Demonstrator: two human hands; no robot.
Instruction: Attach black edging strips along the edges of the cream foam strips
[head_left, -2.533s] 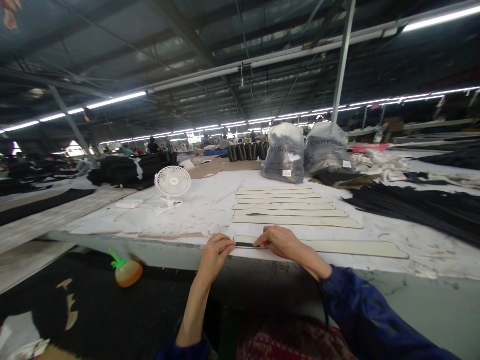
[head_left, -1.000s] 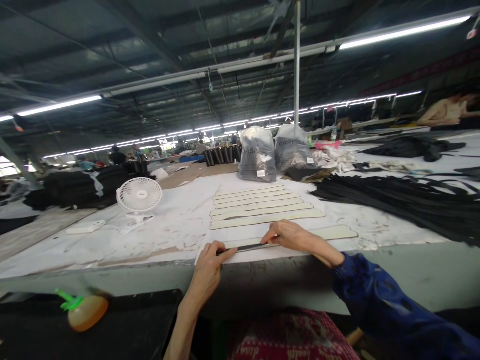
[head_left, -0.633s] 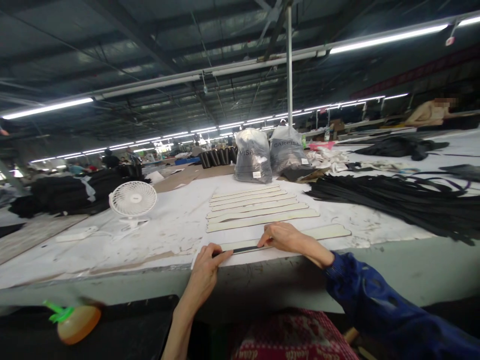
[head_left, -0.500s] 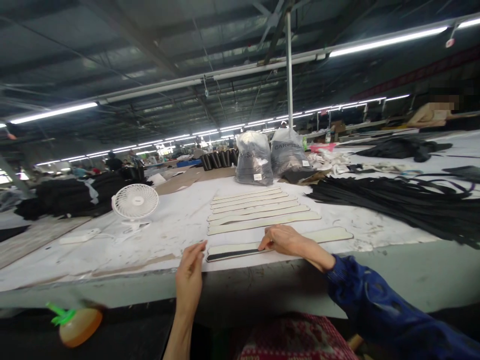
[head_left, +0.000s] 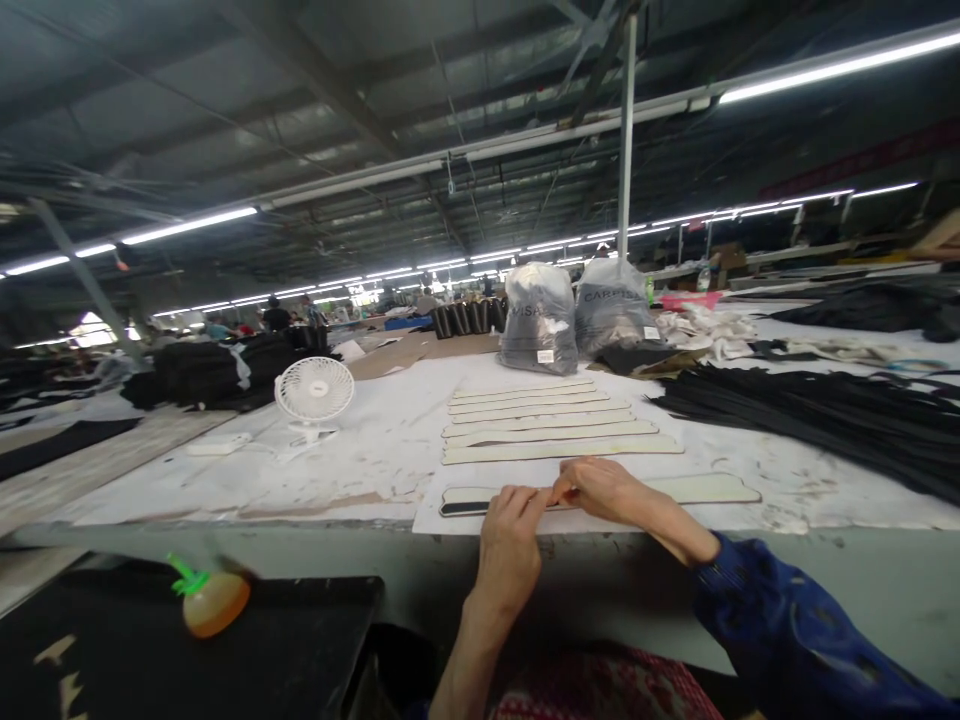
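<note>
A long cream strip with a dark edge [head_left: 709, 488] lies along the near side of the white-covered table. On its left part runs a narrow black strip [head_left: 466, 508], whose far end is hidden under my fingers. My left hand [head_left: 511, 540] is closed, fingertips bent down onto the black strip. Right beside it, my right hand [head_left: 604, 490] pinches at the same strip with thumb and fingers, the two hands almost touching. Just beyond them, several similar cream strips [head_left: 562, 447] lie in a row, roughly parallel.
A small white fan [head_left: 314, 390] stands to the left. At the back are two filled plastic bags [head_left: 538, 325]; a heap of black strips [head_left: 810, 420] spreads at right. Below the table edge, a bottle with a green nozzle [head_left: 216, 604] sits on a black surface.
My left hand has moved right from the strip's left end to beside my right hand, and its fingers have come down on the black strip. The view has turned slightly left.
</note>
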